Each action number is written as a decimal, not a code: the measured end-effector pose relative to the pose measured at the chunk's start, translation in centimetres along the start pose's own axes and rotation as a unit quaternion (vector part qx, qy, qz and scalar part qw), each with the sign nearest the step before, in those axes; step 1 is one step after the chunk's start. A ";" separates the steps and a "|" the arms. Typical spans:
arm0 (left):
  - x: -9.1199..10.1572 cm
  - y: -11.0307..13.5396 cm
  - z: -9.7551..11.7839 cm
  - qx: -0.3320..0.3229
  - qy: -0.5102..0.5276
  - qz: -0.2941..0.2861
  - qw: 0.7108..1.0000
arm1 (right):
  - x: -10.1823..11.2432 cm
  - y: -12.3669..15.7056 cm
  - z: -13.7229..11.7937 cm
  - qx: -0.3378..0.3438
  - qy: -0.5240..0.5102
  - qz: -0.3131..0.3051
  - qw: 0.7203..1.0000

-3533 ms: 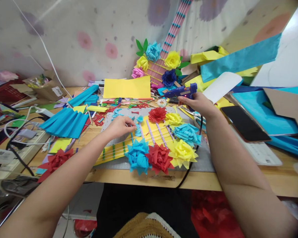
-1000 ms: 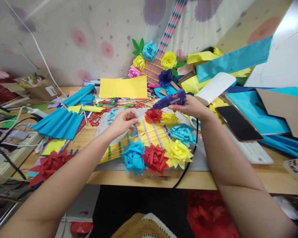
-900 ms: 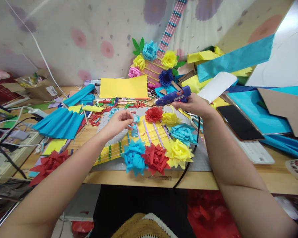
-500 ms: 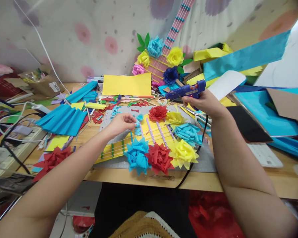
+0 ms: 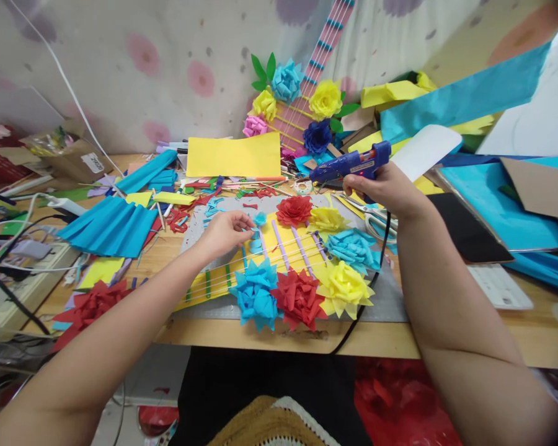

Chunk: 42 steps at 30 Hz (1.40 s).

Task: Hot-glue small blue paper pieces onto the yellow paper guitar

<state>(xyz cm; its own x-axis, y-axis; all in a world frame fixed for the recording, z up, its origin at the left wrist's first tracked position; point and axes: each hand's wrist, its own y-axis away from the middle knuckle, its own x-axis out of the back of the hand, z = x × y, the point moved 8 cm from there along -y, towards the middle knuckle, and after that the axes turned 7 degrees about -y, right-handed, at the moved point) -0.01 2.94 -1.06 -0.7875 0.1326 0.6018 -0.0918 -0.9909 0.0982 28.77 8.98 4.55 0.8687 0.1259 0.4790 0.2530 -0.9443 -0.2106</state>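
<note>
My left hand (image 5: 227, 234) is closed in a pinch on a light blue paper strip (image 5: 256, 235) with a curled end, above a yellow paper guitar (image 5: 286, 234). White strings and lilac bars cross the guitar. Around its body sit paper flowers: a light blue flower (image 5: 255, 295), a red flower (image 5: 299, 298) and a yellow flower (image 5: 345, 288) along the front, others behind. Wrapped around a blue glue gun (image 5: 346, 166), my right hand (image 5: 384, 189) holds it raised over the back right of the guitar, nozzle pointing left. Its black cord hangs down past the flowers.
Another paper guitar, pink (image 5: 294, 118), leans on the wall behind. Scissors (image 5: 372, 214) lie under my right hand. Pleated blue paper (image 5: 109, 226), a red flower (image 5: 93, 306) and a power strip (image 5: 32, 291) are at left. A black phone (image 5: 465, 229) and blue sheets lie at right.
The view has shifted slightly. Both hands keep nearly the same place over the guitar, the left still pinching the blue paper and the right still holding the glue gun.
</note>
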 end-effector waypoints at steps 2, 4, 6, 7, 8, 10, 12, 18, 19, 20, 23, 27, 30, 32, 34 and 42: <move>0.3 0.0 0.5 -0.028 -0.048 0.021 0.998 | 0.0 -0.1 0.0 0.011 0.003 -0.001 1.000; 0.5 0.0 0.8 -0.044 -0.080 0.036 0.995 | 0.0 -0.1 0.1 0.011 0.003 0.000 1.000; 0.5 -0.1 0.9 -0.049 -0.082 0.040 0.995 | 0.0 -0.1 0.2 0.004 0.002 0.000 1.000; 0.4 -0.2 0.8 -0.047 -0.073 0.040 0.995 | 0.0 -0.1 0.2 0.000 0.003 0.001 1.000; 0.3 -0.2 0.6 -0.041 -0.061 0.038 0.997 | 0.0 0.0 0.1 -0.002 0.004 0.001 1.000; 0.0 -0.4 0.2 -0.022 -0.028 0.029 0.999 | 0.0 0.0 0.0 -0.003 0.006 0.001 1.000; -0.3 -0.4 -0.3 0.000 0.004 0.018 1.000 | 0.0 0.0 -0.1 0.000 0.004 -0.001 1.000; -0.5 -0.2 -0.8 0.071 0.046 0.015 0.996 | 0.0 0.0 0.0 -0.002 -0.002 -0.002 1.000; -0.4 -0.1 -0.8 0.078 0.048 0.015 0.996 | -0.1 0.0 0.0 -0.001 -0.004 -0.003 1.000; -0.4 -0.1 -0.7 0.084 0.051 0.014 0.995 | -0.1 0.0 -0.1 0.001 -0.006 -0.006 1.000; -0.4 0.0 -0.6 0.092 0.055 0.014 0.994 | -0.4 -0.1 -0.3 0.007 -0.021 -0.015 1.000; -0.6 -0.1 -0.5 0.096 0.064 0.015 0.993 | -0.4 -0.1 -0.7 0.014 -0.013 -0.019 1.000; -0.7 -0.2 -0.6 0.100 0.070 0.015 0.992 | -0.4 -0.1 -0.7 0.013 -0.002 -0.021 1.000; -0.6 -0.2 -0.6 0.102 0.074 0.017 0.992 | -0.4 -0.2 -0.5 0.011 -0.001 -0.020 1.000; -0.6 -0.2 -0.6 0.106 0.077 0.019 0.991 | -0.3 -0.2 -0.4 0.014 0.000 -0.015 1.000; -0.7 0.0 -0.8 0.137 0.083 0.055 0.986 | -0.6 -0.2 -0.5 0.020 0.003 -0.021 1.000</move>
<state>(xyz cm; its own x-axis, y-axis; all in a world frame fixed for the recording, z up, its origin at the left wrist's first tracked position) 0.00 2.83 -2.13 -0.8744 -0.0033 0.4853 0.1498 -0.9530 0.2634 27.97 8.89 4.77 0.8543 0.1638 0.4934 0.3063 -0.9254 -0.2231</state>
